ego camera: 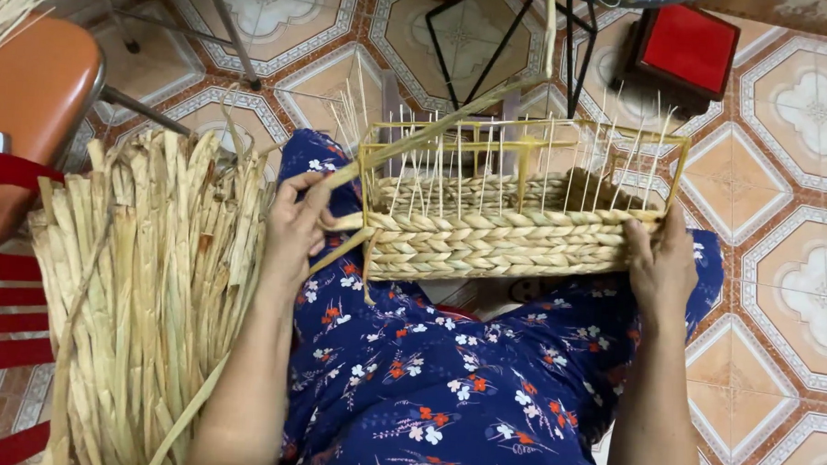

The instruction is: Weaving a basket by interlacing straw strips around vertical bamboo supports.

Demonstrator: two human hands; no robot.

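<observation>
Half-woven rectangular basket [505,240] on lap: braided straw rows, yellow wire frame, thin upright stakes. Left hand [296,227] pinches a flat straw strand [436,123] at the basket's corner. Right hand [662,264] closed on the basket's other end. Dried straw bundle [146,287] beside left arm.

You get even, soft indoor light, moderately bright, no hard glare. Shadows sit faint under the woven basket [505,240], darkest on your lap just below it. The basket is sharp; the straw bundle [146,287] left of it stays clear too. Floor tiles [803,109] right of the basket bend slightly from wide-lens distortion. Your left hand [294,228] shows 0 motion blur.
</observation>
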